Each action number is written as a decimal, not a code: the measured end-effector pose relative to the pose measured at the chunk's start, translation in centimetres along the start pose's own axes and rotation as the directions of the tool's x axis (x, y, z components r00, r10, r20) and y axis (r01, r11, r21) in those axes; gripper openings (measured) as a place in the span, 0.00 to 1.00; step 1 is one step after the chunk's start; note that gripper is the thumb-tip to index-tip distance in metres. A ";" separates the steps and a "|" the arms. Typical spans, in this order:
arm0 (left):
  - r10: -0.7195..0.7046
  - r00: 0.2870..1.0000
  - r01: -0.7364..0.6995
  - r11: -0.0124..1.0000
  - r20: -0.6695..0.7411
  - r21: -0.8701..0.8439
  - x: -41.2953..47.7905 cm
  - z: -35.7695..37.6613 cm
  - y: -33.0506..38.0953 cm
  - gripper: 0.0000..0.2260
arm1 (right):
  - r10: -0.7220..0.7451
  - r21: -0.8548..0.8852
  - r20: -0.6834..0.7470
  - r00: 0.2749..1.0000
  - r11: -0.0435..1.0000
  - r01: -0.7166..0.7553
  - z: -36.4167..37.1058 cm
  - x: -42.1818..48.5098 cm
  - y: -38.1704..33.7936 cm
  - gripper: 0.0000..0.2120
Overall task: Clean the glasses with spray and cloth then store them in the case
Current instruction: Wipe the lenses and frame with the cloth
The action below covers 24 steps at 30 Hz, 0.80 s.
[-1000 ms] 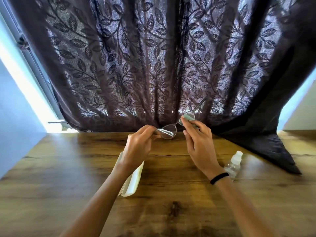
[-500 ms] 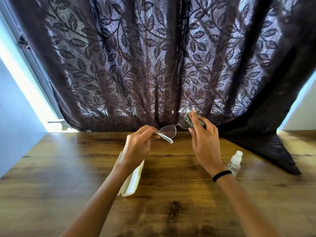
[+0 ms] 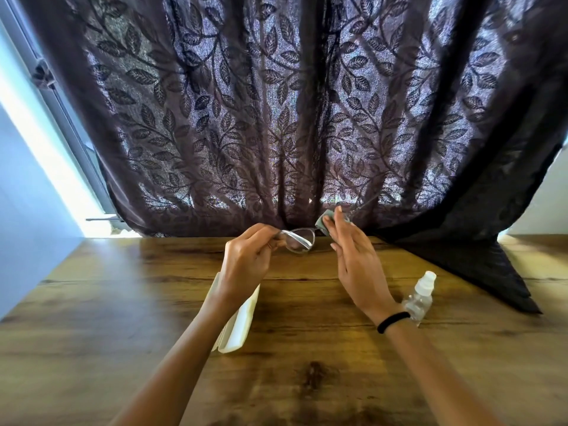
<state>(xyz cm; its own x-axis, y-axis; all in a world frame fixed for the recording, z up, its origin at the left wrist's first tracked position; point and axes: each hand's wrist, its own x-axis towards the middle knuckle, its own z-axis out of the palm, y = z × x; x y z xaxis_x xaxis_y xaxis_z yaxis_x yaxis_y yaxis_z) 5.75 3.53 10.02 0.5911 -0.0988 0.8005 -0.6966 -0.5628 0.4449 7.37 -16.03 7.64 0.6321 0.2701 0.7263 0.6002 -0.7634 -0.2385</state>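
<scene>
- Glasses (image 3: 299,241) with a thin, pale frame and clear lenses are held in the air above the far edge of the desk (image 3: 123,302), just in front of the curtain (image 3: 276,118), one temple arm jutting up and to the right.
- Left hand (image 3: 246,262) pinches the frame at its near end, fingers curled round it; this likely steadies the glasses and keeps skin off the lens.
- Right hand (image 3: 353,256) pinches a small grey-green cloth (image 3: 322,221) over the far lens, its fingers long and nearly straight. The fold appears to wrap both faces of the lens, so one rub would wipe both.
- Judged from this, the wiping step is under way; storing is not yet done.
- Case (image 3: 239,321), cream, smooth and hard-looking with rounded corners, lies on the desk under the left forearm, close for the last step. Whether it is open cannot be told.
- Spray bottle (image 3: 421,296), clear plastic with a white nozzle cap, lies tilted on the desk just beside the right wrist, out of either hand.
- Desk shows a glossy, warm wood grain with dark knots; the curtain is dark, sheer fabric patterned with leaves, backlit by daylight.
- A black hair band (image 3: 393,321) circles the right wrist.
</scene>
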 end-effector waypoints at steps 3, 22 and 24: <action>-0.011 1.000 0.011 1.000 -0.002 -0.013 -0.1 0.0 0.1 0.08 | 0.027 -0.053 -0.026 0.999 0.998 -0.028 -0.2 0.2 0.3 0.32; -0.023 0.995 0.022 1.000 -0.097 -0.012 -0.1 0.2 0.4 0.07 | 0.017 0.065 -0.026 1.000 0.998 -0.015 0.2 -0.5 -0.3 0.32; -0.041 0.995 0.038 0.999 -0.094 -0.025 -0.2 0.2 0.2 0.07 | 0.020 0.049 -0.073 0.997 0.999 -0.016 -0.1 -0.4 0.2 0.31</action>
<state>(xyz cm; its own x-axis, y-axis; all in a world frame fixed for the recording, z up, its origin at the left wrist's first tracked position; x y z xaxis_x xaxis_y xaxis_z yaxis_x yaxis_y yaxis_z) 5.56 3.24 9.88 0.5779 0.0019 0.8161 -0.6835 -0.5454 0.4853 7.15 -16.31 7.35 0.6065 0.2113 0.7665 0.6130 -0.7383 -0.2815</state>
